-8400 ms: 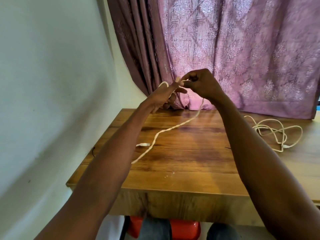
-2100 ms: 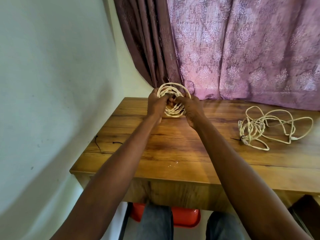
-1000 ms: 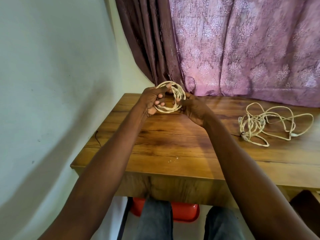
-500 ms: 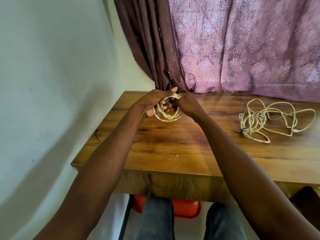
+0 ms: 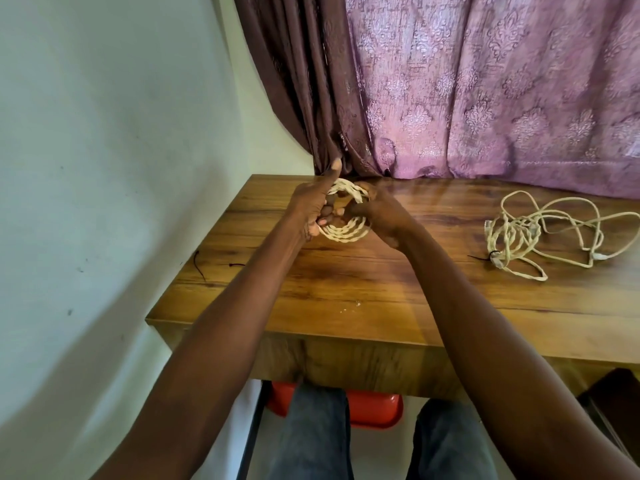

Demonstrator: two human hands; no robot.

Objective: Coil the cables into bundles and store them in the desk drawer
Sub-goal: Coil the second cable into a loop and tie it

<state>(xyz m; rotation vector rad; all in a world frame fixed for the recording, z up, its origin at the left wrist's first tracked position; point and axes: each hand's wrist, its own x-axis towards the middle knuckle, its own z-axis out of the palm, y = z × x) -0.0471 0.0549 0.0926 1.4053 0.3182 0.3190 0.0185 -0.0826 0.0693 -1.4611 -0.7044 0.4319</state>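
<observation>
A cream braided cable wound into a small round coil [image 5: 346,232] is held just above the far left part of the wooden desk [image 5: 363,292]. My left hand [image 5: 313,206] grips the coil's left side with the thumb raised. My right hand [image 5: 379,216] holds its right side, fingers tucked into the loops. A second cream cable [image 5: 540,233] lies loose and tangled on the desk at the right, partly looped, with a white plug end. No drawer shows in this view.
A purple patterned curtain [image 5: 485,91] hangs behind the desk and a pale wall [image 5: 104,168] runs along its left side. Two thin black ties [image 5: 201,268] lie near the desk's left edge. My knees and a red stool [image 5: 374,408] are below the front edge.
The long loose cable from the earliest frame is now wound into a tight coil between both hands. In the last second the coil dropped slightly and my left thumb lifted up.
</observation>
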